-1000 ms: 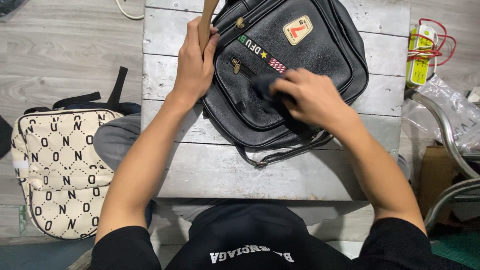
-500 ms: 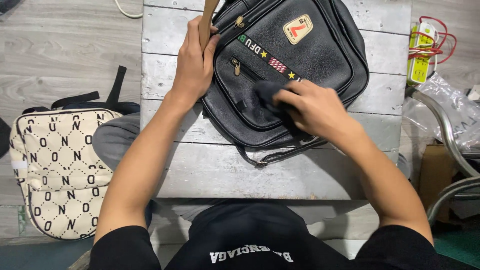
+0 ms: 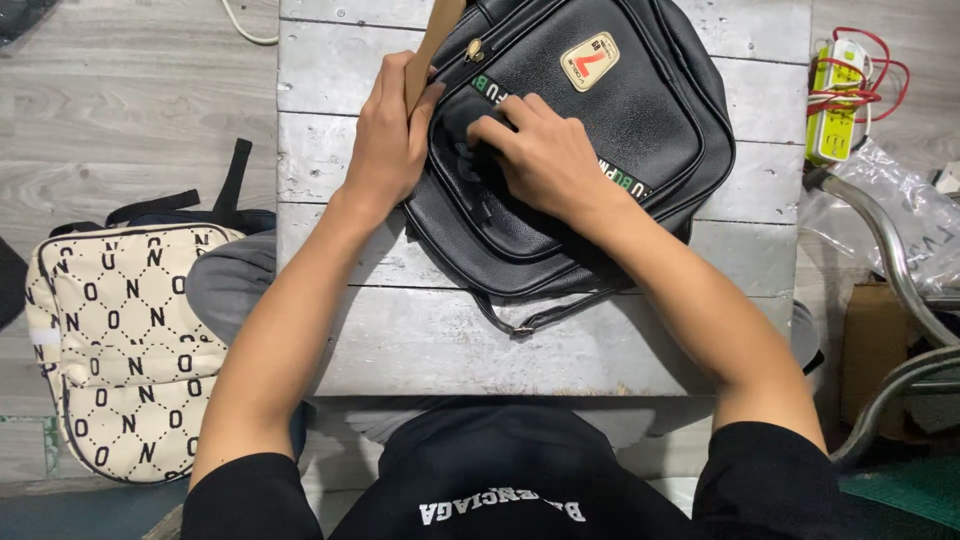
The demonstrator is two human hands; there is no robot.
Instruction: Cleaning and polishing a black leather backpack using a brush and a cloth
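Nearby, cream backpack (image 3: 120, 345), power strip (image 3: 835, 105), plastic wrap (image 3: 900, 215)

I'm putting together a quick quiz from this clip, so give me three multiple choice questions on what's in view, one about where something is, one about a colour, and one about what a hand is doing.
1. Where does the cream patterned backpack lie?
A. On the floor to the person's left
B. On the table
C. On the black bag

2. What colour is the bag on the grey wooden table?
A. Red
B. Black
C. White

3. What is the left hand doing?
A. Resting flat on the table
B. Gripping a tan strap at the bag's edge
C. Lifting the backpack

Answers:
1 A, it lies on the floorboards beside the table.
2 B, its leather-like front is black.
3 B, the fingers close round the strap while the right hand presses on the bag's front.
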